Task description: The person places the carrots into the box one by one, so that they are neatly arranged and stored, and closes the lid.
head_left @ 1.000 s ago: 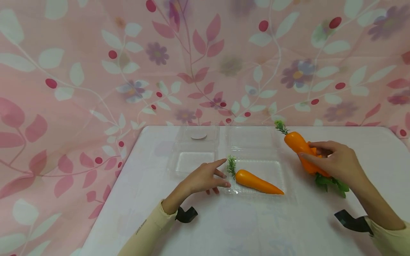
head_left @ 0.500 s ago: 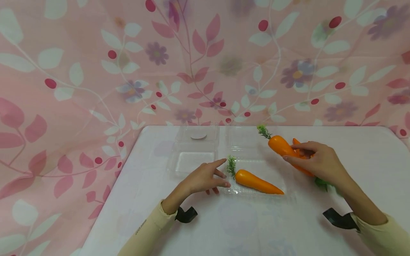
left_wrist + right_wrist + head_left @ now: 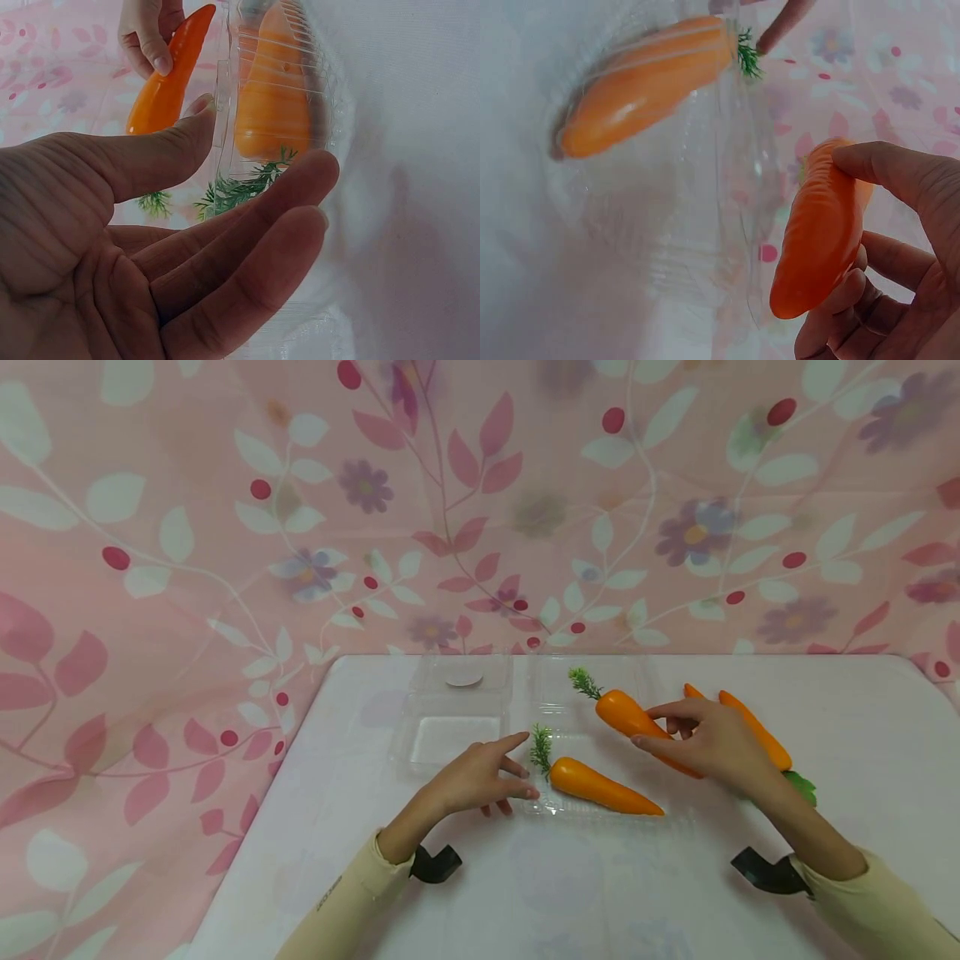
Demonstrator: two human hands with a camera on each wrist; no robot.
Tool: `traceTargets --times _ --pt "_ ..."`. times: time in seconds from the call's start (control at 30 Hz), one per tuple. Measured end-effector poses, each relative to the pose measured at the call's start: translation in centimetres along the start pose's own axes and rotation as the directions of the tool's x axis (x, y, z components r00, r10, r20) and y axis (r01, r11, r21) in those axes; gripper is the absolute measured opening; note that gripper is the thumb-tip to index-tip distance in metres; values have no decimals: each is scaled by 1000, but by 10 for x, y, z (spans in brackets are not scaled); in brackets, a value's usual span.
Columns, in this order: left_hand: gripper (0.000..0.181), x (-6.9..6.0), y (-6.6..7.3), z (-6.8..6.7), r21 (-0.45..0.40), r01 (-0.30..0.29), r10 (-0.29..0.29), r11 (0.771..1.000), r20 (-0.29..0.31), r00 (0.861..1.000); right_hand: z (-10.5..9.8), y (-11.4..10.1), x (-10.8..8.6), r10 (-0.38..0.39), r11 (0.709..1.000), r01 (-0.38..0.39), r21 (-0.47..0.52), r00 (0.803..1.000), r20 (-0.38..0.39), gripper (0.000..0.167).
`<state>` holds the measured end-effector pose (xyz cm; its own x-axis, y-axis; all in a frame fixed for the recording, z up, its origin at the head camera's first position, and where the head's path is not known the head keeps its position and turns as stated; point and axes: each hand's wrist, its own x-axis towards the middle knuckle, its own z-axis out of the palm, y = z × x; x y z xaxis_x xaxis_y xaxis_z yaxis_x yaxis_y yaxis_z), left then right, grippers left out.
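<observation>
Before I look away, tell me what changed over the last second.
The right hand, its grip unbroken, carried the held carrot left; it now mostly overlaps the clear box in the head view. More of the carrots at the right now shows. The left hand, boxed carrot and box stayed put.

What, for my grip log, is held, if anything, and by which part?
The right hand pinches a glossy, tapered, green-topped orange carrot near its middle; the left hand holds nothing.

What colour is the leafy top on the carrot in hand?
The leafy top is green, lighter toward its tip, best seen in the head view.
</observation>
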<state>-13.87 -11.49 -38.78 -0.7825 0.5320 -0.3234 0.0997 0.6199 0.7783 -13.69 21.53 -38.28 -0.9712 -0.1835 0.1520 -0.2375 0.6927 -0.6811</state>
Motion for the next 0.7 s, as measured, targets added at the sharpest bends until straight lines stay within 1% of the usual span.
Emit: traceTargets --times 0.2,0.3,0.47,0.7 --pt "86 1 -1 0 1 1 -1 1000 2 1000 12 -5 2 5 1000 -4 -26 999 52 50" --pt "86 2 -2 1 3 0 0 1000 3 1000 17 -7 2 -10 999 12 -47 998 56 50" --pt "86 2 -2 1 5 1 -1 1000 4 1000 25 -8 2 -22 997 28 -79 998 67 46" --pt "85 2 -1 0 9 4 -4 1000 4 1000 35 -9 2 10 988 8 -152 993 119 43"
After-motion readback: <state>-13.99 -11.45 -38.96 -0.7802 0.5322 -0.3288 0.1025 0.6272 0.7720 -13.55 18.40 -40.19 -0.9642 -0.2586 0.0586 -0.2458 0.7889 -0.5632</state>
